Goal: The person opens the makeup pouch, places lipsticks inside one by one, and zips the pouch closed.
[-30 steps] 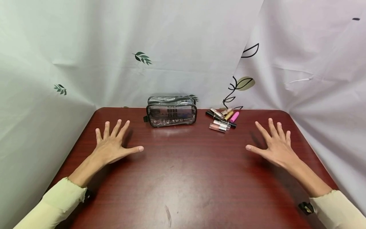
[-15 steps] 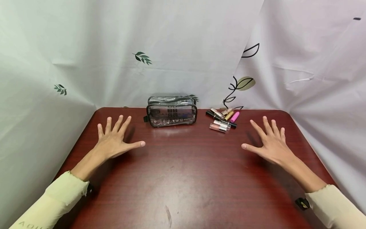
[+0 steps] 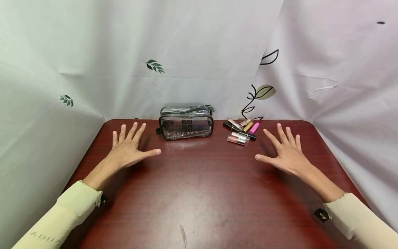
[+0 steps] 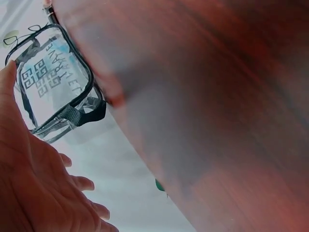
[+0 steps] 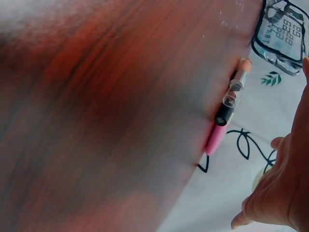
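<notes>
A clear travel pouch [image 3: 186,128] with black trim and the word TRAVEL stands at the table's back edge, left of centre. Right of it lies a small pile of lip gloss tubes [image 3: 237,139], black tubes, a gold one and a pink tube [image 3: 254,128]. My left hand [image 3: 125,152] hovers with spread fingers over the table's left side, apart from the pouch. On the right side my right hand [image 3: 287,154] is spread likewise, nearest to the pile and touching nothing. The pouch [image 4: 53,77] also shows beyond the left thumb in the left wrist view.
The dark red wooden table [image 3: 199,193] has a glossy top with a few scuffs near the front. White cloth [image 3: 199,45] printed with leaves hangs behind it and along both sides. A dark band [image 3: 321,215] sits under the right sleeve.
Both hands have moved inward and slightly farther forward, fingers still spread. The view has tilted a little upward. The pouch and the pile lie as before.
</notes>
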